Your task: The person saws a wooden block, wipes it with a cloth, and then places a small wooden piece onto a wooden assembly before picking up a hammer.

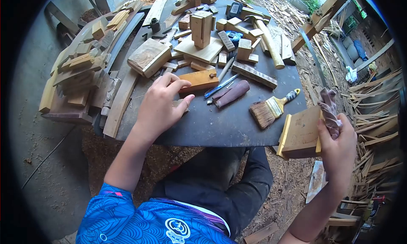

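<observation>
My left hand hovers over the front left of the dark table, thumb and fingers apart. Its fingertips are right by an orange-brown wooden block with a small notch. At the table's right edge, my right hand is closed round a crumpled, greyish-pink cloth. A brown wooden piece with pale yellow strips at its ends tilts against that same hand, its right end partly behind the fingers. Between the hands lie a paintbrush, a purplish tapered piece and a blue pen.
Farther back are a wooden post on a square base, a hammer, a blue tape measure and several offcuts. Stacked wood pieces line the left side. Wood strips and shavings cover the ground at right.
</observation>
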A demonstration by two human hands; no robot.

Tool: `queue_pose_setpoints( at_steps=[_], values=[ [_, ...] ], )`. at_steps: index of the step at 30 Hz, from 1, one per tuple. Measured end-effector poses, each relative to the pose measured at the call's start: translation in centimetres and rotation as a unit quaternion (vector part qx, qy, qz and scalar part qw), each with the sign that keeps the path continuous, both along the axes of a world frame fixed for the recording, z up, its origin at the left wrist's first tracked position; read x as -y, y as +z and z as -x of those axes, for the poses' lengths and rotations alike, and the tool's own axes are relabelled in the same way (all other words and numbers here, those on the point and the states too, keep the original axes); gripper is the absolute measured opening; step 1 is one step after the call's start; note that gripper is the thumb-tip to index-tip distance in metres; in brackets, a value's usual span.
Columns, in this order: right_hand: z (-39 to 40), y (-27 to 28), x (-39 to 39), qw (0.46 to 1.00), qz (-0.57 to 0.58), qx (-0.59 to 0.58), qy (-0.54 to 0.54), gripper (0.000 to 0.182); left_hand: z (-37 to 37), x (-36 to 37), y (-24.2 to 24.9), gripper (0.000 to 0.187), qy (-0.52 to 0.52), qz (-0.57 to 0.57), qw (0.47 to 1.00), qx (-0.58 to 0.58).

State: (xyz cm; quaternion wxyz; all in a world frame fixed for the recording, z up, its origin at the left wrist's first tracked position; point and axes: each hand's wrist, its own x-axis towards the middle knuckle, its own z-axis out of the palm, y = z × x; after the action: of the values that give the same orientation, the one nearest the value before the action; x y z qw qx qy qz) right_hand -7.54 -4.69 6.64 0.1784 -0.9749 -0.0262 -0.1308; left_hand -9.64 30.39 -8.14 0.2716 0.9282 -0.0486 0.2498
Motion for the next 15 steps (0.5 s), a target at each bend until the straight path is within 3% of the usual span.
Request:
queue_pose_setpoints(
  at_steps=[8,10,15],
  values=[
    [-1.5,-0.1,-2.6,0.998,-0.009,0.007,-0.059,0.033,-2.7,2.9,2.5,0.023,-0.106,-0.023,0.994,-0.015],
    [-2.3,-0.2,-3.2,0.996,0.042,0.026,-0.069,0.033,-3.2,3.4,3.4,0.024,-0.145,-0.045,0.988,-0.033],
    [-2.7,-0.1,-2.8,0.995,0.071,0.013,-0.071,0.035,-5.2,3.5,4.4,0.026,-0.144,-0.090,0.981,-0.090]
  ],
)
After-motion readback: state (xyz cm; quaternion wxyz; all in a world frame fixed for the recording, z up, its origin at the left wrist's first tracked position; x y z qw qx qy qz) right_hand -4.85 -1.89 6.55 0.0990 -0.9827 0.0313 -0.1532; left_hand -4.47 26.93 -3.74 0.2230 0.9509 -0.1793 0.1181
